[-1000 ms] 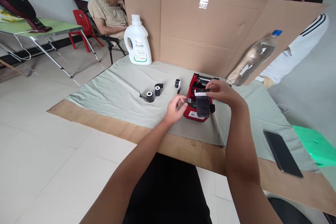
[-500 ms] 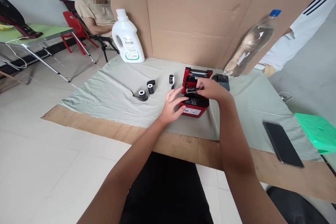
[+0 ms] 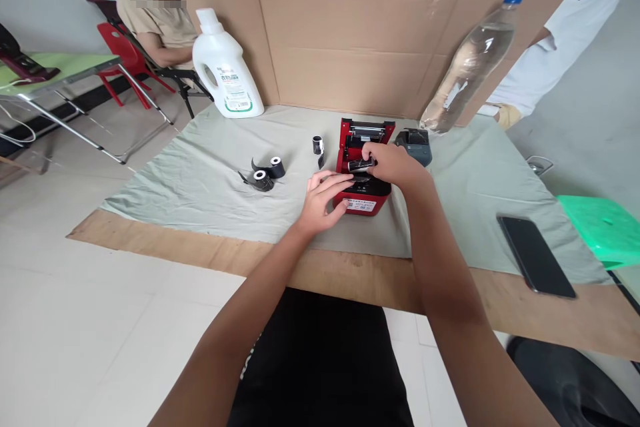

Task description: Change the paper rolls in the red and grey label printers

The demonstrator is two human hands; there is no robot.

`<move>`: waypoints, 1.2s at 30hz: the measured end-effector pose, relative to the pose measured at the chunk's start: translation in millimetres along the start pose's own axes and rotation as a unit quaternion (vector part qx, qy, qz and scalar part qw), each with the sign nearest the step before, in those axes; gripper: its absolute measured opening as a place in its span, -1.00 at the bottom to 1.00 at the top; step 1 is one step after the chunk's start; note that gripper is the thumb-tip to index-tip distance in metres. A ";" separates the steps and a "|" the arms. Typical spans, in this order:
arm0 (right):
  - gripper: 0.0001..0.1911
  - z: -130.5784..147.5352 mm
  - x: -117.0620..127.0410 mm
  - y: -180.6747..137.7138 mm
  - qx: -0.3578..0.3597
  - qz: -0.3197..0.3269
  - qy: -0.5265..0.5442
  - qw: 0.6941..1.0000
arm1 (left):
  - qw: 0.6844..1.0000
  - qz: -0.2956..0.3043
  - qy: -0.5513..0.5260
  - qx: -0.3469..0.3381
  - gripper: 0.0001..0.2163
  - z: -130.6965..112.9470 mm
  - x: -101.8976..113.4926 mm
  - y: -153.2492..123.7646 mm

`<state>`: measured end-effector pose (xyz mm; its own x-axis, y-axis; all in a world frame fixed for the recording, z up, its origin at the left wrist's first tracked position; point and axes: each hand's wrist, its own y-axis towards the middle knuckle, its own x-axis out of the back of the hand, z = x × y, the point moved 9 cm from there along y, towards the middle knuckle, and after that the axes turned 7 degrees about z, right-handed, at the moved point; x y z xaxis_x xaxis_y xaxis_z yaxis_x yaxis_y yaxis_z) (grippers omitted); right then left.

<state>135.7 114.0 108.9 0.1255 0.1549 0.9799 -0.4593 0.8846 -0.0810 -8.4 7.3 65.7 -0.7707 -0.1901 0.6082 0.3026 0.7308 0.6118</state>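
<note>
A red and black printer [image 3: 363, 205] stands on the cloth with its lid [image 3: 367, 130] raised. My right hand [image 3: 395, 163] is closed on one end of a small black paper roll [image 3: 359, 165], inside or just over the printer's opening. My left hand [image 3: 323, 203] lies at the printer's left front corner, fingers stretched out over its black top near a dark strip; whether they touch the strip I cannot tell. Left of the printer stands another black roll [image 3: 317, 145]. Two more black rolls with white cores, one roll [image 3: 277, 167] and a nearer roll [image 3: 263, 181], have loose tails.
A dark grey device [image 3: 415, 145] sits behind the printer's right side. A tilted water bottle [image 3: 470, 67] and a white detergent jug [image 3: 227, 70] stand by the cardboard wall [image 3: 350, 20]. A phone [image 3: 536, 257] lies at the right edge. Two people are beyond the table.
The view has shifted slightly. My right hand has tilted the black roll so more of it shows, and the left fingers have drawn closer together. Of the two left rolls, the farther has moved nearer the other.
</note>
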 end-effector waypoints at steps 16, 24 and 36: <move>-0.74 7.0 -14.1 8.5 -0.006 0.055 -0.008 0.998 | 1.000 -0.008 0.008 -0.019 -0.66 -4.2 2.2 -1.8; -0.70 8.2 -13.7 8.9 -0.019 0.028 -0.026 0.999 | 1.000 -0.004 0.012 -0.009 -0.66 -2.4 1.0 -3.8; -0.37 -4.0 -3.7 6.3 0.029 0.049 0.131 0.990 | 0.999 -0.005 0.019 -0.027 -0.68 -4.0 1.9 -4.6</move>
<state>135.8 120.8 104.1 0.2982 0.3535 0.8866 -0.5297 0.8340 -0.1544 -9.0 1.0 66.1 -0.7517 -0.2225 0.6208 0.3260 0.6929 0.6431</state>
